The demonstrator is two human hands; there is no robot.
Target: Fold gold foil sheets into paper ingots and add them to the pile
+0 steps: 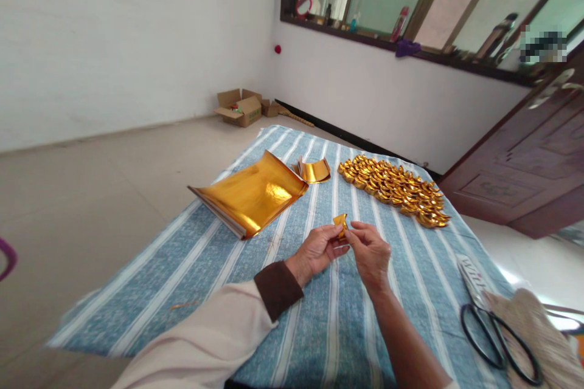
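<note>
Between my two hands, above the middle of the table, is a small folded piece of gold foil paper [340, 220]. My left hand [319, 248] pinches it from the left side. The fingertips of my right hand [370, 250] press on its lower right edge. Part of the piece is hidden behind my fingers. Beyond my left hand lies a stack of large gold foil sheets [255, 194], with a small curved stack of cut gold strips [316, 171] beside it. To the far right sits a dense pile of folded gold paper ingots [392, 185].
A striped blue cloth [219, 292] covers the table. Black-handled scissors [490, 322] lie at the right edge beside a beige cloth [531, 322]. An open cardboard box [240, 108] stands on the floor behind. A wooden door [515, 164] is at the right.
</note>
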